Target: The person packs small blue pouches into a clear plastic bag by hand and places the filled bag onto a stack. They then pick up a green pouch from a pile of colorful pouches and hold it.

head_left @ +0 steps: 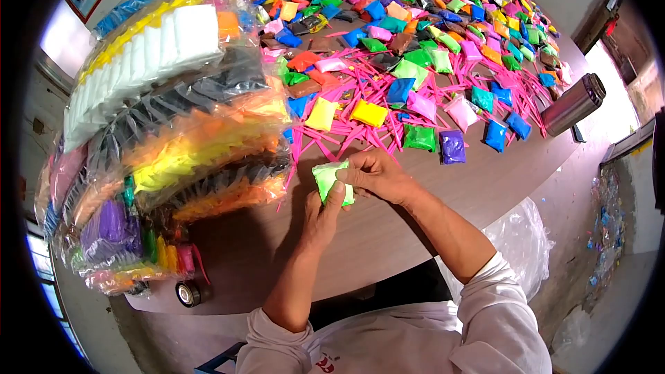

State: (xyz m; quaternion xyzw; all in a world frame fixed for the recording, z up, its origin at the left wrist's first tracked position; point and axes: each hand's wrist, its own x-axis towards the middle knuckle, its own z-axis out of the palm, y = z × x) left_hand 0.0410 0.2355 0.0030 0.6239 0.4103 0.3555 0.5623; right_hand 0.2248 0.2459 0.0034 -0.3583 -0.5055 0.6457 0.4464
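A small light-green packet (325,177) is held up between my two hands over the near part of the table (415,180). My left hand (324,212) pinches its lower side, thumb on the front. From the right, my right hand (377,176) grips the upper corner with thumb and fingers closed. Just beyond my hands lie a yellow packet (369,113), a green packet (420,138) and a purple packet (453,147). Many thin pink sticks (346,86) are strewn under and among the packets.
A tall stack of clear bags (201,111) filled with coloured packets stands at the left. A large pile of loose packets (415,0) covers the far side. A metallic tumbler (573,105) is at the right, a tape roll (188,294) at the near left edge. Clear plastic (523,242) hangs beside the table.
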